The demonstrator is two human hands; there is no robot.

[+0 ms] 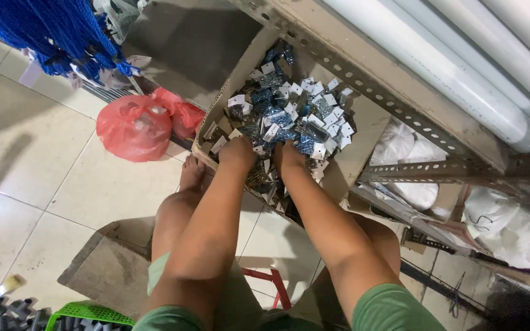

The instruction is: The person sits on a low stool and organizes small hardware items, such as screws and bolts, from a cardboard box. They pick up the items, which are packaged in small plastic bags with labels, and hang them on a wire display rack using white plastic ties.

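Observation:
A cardboard box (363,132) on the tiled floor is filled with many small clear bags of screws (292,119) with white card tags. My left hand (237,151) is pushed into the near part of the pile, fingers buried among the bags. My right hand (288,157) is dug in just beside it, fingers also hidden. Whether either hand grips a bag cannot be seen. My bare knees and a foot (192,173) show below the box.
A slotted metal shelf rail (363,79) crosses above the box, with white pipes (461,55) behind. A red plastic bag (135,127) lies left of the box. Blue netting (50,30) hangs top left. A green basket (87,314) and a cardboard sheet (108,270) sit bottom left.

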